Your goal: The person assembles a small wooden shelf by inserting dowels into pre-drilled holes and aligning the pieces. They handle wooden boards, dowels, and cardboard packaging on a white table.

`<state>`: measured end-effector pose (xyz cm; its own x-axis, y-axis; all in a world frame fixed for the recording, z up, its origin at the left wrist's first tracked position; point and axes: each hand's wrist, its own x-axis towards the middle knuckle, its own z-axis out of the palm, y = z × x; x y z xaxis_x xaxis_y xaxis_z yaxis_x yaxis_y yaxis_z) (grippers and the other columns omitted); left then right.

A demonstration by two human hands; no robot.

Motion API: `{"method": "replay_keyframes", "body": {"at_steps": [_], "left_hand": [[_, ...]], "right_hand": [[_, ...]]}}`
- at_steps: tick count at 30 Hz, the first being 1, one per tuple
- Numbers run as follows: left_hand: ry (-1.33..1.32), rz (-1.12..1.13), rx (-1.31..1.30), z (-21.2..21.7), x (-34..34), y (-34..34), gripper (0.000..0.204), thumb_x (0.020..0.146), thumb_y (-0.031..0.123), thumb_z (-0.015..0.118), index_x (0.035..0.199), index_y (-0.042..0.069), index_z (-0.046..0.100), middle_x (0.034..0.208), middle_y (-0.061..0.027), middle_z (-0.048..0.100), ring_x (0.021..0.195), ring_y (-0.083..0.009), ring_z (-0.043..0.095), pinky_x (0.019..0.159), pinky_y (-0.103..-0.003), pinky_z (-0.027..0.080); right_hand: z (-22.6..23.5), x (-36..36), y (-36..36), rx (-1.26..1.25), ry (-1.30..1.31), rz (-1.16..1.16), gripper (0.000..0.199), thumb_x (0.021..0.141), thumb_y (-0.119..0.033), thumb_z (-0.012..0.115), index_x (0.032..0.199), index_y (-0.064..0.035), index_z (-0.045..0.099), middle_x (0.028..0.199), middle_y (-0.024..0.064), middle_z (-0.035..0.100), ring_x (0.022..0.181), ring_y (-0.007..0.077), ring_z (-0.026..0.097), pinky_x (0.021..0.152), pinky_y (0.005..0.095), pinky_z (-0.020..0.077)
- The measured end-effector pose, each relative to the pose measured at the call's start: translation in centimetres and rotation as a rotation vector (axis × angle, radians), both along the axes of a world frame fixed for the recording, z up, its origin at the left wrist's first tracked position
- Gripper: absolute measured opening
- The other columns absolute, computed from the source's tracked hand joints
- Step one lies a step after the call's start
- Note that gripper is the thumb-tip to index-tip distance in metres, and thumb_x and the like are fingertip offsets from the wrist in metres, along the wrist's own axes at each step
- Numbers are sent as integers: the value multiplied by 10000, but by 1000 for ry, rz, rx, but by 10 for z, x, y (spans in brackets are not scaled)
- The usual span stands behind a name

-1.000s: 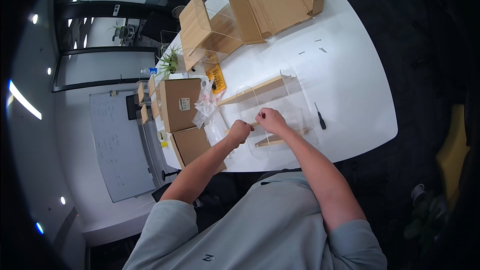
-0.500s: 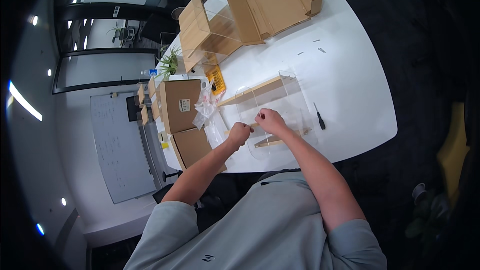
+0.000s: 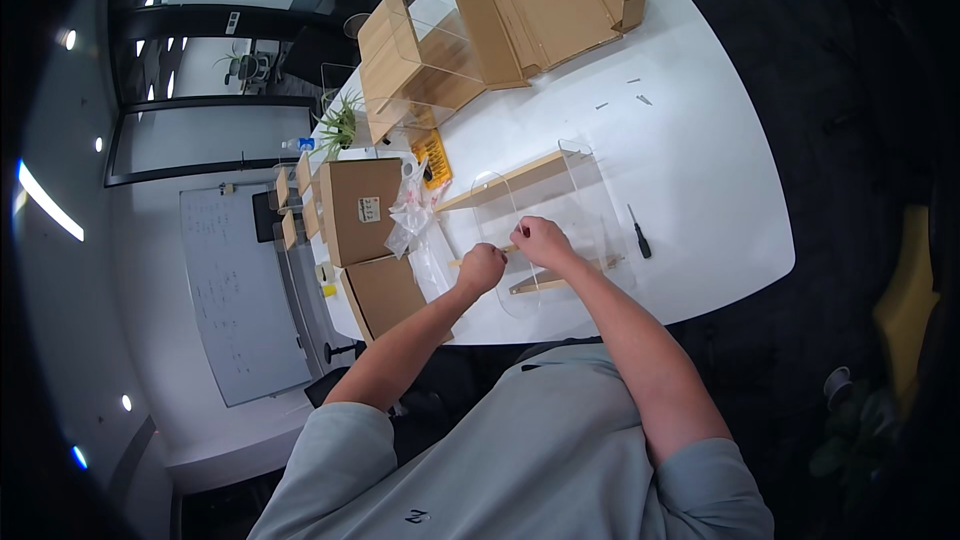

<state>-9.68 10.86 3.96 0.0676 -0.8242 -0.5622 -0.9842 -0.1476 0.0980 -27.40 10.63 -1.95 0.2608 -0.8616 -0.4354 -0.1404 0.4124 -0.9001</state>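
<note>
One clear-sided shelf frame (image 3: 515,178) with pale wooden boards sits near the close edge of the white worktop (image 3: 710,220), directly under the person's hands. The left hand (image 3: 482,268) is curled closed beside a thin wooden bar (image 3: 512,249); whether it grips the bar cannot be told. The right hand (image 3: 541,242), just beside it at the nearer clear panel, has its fingers pinched together; anything between them is too small to make out.

To the left stands a brown cardboard carton (image 3: 345,195), its contents hidden, bearing a white label (image 3: 370,210) with dark handwritten-looking marks. Crumpled clear plastic bags (image 3: 408,220) lie against it, near a yellow tool case (image 3: 434,162) with small pieces in rows. At the far side a large carton (image 3: 560,0) lies open, inner face up, next to another clear-and-wood shelf unit (image 3: 392,50).

A black-handled screwdriver (image 3: 642,242) lies right of the frame; a few slim metal fasteners (image 3: 643,100) lie beyond. A blue band rings a clear bottle (image 3: 298,144). Faint handwriting covers part of the whiteboard (image 3: 240,300), and the grey shirt (image 3: 500,440) carries a small dark emblem (image 3: 417,516).
</note>
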Motion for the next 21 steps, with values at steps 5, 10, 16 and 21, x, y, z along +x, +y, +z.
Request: {"method": "replay_keyframes", "body": {"at_steps": [5,10,16,21], "left_hand": [[-26,248,194,23,-32,-16,294,960,164,520,879,-19,736,790,-244,702,758,-383,706,720,-473,552],[-101,-383,-14,17,-16,-5,160,903,97,554,893,-2,679,769,-268,678,737,-454,682,688,-533,547],[-107,-500,-1,46,-18,-1,102,892,65,537,958,30,606,750,-241,678,715,-457,670,672,-553,539],[-47,-585,-53,40,-6,-1,109,895,57,531,980,39,598,762,-225,684,703,-447,671,658,-547,537]], "right_hand": [[0,0,-1,4,4,-14,254,885,-311,631,930,-70,696,924,145,732,890,351,698,785,443,552],[0,-1,-2,15,-8,-6,259,886,-313,632,935,-67,696,933,144,730,892,353,695,789,447,552],[-4,1,0,22,-10,1,258,885,-310,631,934,-65,697,932,142,732,883,345,697,785,440,554],[-12,7,3,20,-2,-10,262,890,-315,619,931,-71,703,925,137,736,870,334,702,789,434,557]]}}
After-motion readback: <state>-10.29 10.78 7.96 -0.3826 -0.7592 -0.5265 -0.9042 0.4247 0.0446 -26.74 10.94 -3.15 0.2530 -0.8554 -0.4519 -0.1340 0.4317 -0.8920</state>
